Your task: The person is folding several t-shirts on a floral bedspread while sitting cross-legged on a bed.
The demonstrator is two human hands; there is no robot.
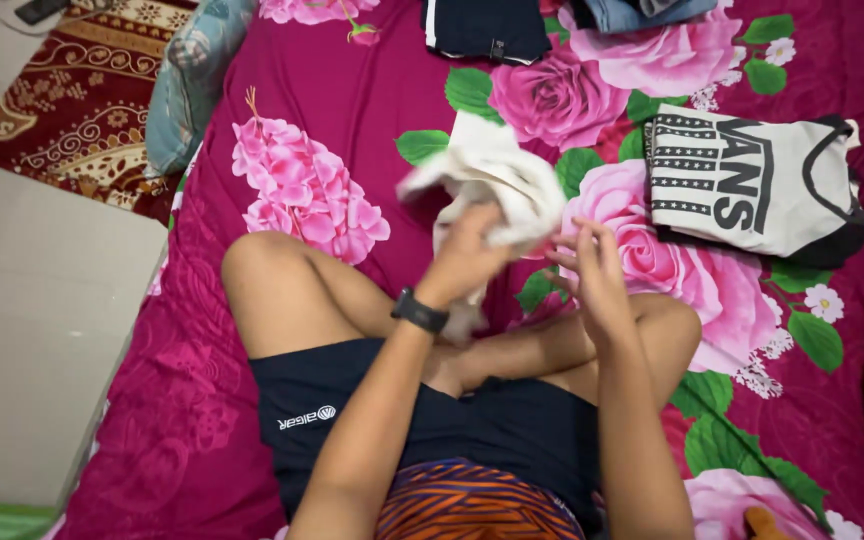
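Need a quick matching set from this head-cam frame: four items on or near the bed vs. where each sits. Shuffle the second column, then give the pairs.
Things:
1. cream cloth
2. folded white top with dark trim
3. dark folded garment
4. patterned red rug

Places:
A. on the floor, left of the bed
B. top edge of view, on the sheet
C. held up in the left hand
D. lying flat on the sheet, beyond the right hand

Pairs: 1-C, 2-D, 3-B, 4-A
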